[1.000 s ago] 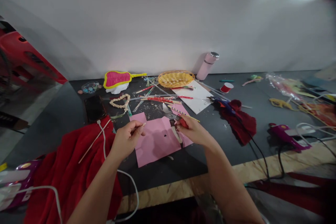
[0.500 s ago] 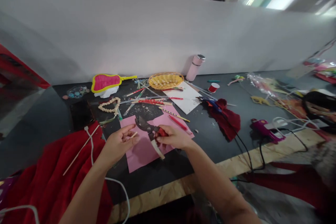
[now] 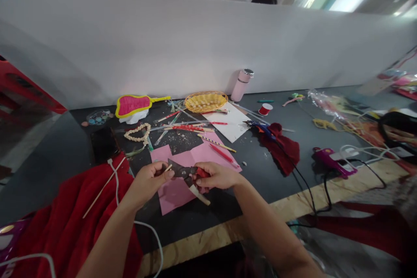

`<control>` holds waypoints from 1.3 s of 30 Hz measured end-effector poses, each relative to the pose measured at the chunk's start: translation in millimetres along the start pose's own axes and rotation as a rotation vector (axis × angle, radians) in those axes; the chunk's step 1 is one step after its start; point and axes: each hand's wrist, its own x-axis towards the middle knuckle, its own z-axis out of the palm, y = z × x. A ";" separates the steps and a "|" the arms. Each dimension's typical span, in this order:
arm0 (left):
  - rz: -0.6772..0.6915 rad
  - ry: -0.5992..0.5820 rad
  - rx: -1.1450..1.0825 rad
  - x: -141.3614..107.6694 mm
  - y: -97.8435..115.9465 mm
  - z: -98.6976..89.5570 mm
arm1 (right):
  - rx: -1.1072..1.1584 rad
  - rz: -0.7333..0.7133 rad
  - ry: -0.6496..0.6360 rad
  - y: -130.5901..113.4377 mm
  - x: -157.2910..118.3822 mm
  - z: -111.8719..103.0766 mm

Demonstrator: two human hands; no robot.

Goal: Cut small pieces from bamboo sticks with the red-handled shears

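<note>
My right hand (image 3: 213, 177) is closed around the handles of dark-bladed pruning shears (image 3: 182, 171); one pale handle end sticks out below the fingers. My left hand (image 3: 151, 184) pinches a short thin wooden stick (image 3: 168, 168) between thumb and fingers. The stick's tip lies at the shears' blades; I cannot tell whether they touch it. Both hands are above pink paper (image 3: 172, 200) on the dark table. A heart-shaped ring of small pale pieces (image 3: 138, 134) lies beyond my left hand. Past the paper are several red-patterned sticks (image 3: 189, 127) and a red pen (image 3: 221, 155).
A yellow basket (image 3: 206, 102), a pink bottle (image 3: 241, 85) and a pink-and-yellow paddle shape (image 3: 133, 106) stand along the grey partition. Red cloth (image 3: 74, 208) with a white cable covers the left front. A blue glue gun (image 3: 265, 128) rests on dark red cloth at right.
The shears have swung lower and left, bringing their blades to the stick in my left hand. Both hands have drawn a little closer together.
</note>
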 end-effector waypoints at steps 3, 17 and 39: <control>-0.016 -0.045 -0.004 1.8 -2.1 1.7 | -0.093 0.026 -0.002 -7.0 -5.9 -4.5; 0.053 0.069 0.481 4.0 -12.7 7.5 | -0.217 0.130 0.336 -1.1 -40.0 -30.2; -0.020 0.076 0.803 9.2 -16.9 11.4 | 0.021 0.177 1.109 -37.5 47.8 -202.3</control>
